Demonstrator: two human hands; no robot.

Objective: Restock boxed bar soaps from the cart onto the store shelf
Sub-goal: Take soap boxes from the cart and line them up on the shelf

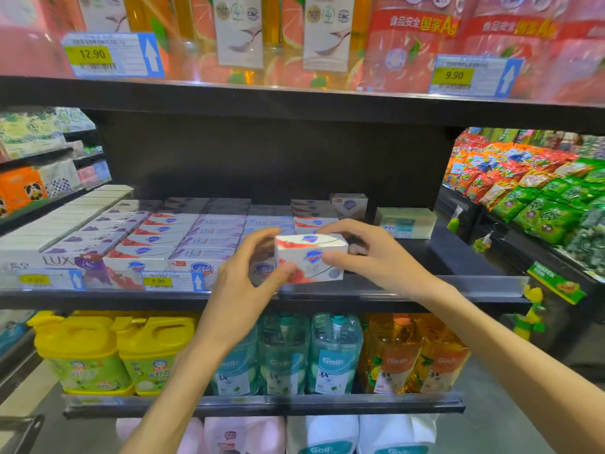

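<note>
A white and red boxed bar soap (311,258) with a blue shield logo hangs just above the front edge of the black soap shelf (409,288). My left hand (245,276) grips its left end and my right hand (363,253) holds its right end and top. Rows of boxed soaps (183,239) lie flat on the shelf to the left and behind. The shelf surface to the right of the held box is bare. The cart is out of view.
A pale green box (406,221) stands at the back right of the shelf. Price tags (173,281) line the shelf's front rail. Detergent jugs (114,352) and hand-wash bottles (334,352) fill the shelf below. Snack bags (540,191) crowd a display at right.
</note>
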